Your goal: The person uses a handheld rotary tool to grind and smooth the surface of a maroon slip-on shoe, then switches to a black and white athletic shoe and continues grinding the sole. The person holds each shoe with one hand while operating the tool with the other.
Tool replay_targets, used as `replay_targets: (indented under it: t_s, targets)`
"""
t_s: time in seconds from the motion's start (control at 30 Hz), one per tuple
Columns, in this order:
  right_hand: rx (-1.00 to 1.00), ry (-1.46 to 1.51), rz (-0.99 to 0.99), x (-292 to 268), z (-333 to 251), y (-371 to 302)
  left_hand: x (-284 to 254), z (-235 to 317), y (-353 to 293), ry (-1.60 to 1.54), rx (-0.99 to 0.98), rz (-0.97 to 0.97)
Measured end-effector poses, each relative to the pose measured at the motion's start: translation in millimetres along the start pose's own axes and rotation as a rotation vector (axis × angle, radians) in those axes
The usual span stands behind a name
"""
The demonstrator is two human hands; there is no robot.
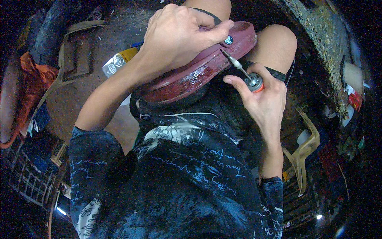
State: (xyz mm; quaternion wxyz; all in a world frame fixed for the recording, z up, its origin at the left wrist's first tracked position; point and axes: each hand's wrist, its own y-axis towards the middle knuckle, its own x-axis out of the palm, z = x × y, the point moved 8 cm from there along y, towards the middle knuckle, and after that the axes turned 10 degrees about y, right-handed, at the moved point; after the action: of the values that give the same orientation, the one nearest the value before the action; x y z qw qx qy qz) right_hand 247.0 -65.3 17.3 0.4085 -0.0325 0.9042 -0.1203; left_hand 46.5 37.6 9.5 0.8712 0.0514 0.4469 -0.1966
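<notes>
A maroon clog point(187, 77) lies tilted across my lap, its lower side wall shiny as if wet. My left hand point(179, 34) is closed over the clog's upper, with the thumb by the round badge on the strap. In my right hand point(264, 89) is a slim pointed tool point(237, 64), with a pale collar on its shaft and a round grey metal base edged in orange. Its tip points at the clog's side wall, very near or touching; I cannot tell which. My fingers hide part of the base.
A yellow and silver box or tin point(119, 61) stands left of the clog. Orange cloth point(30, 85) hangs at the far left. A brownish plastic chair arm point(304, 149) shows on the right, near a rough, speckled edge point(318, 47). My bare knee point(280, 42) supports the right side.
</notes>
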Motion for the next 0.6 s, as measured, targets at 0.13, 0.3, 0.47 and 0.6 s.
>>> replay_targets:
  t_s: [0.13, 0.3, 0.47, 0.6]
  targets:
    - [-0.039, -0.015, -0.001, 2.3, -4.3, 0.5, -2.4, 6.5, -0.3, 0.002, 0.103, 0.088]
    - [-0.066, -0.054, -0.045, 5.3, -7.2, -1.9, 0.3, 3.5, 0.9, 0.018, 0.075, 0.067]
    - [-0.096, -0.059, -0.051, 6.2, -8.7, -4.5, -1.0, 3.0, -1.0, -0.041, 0.027, 0.064]
    - [-0.108, -0.071, -0.037, 5.5, -8.5, -5.3, -1.4, 3.8, -2.0, -0.002, 0.031, 0.071]
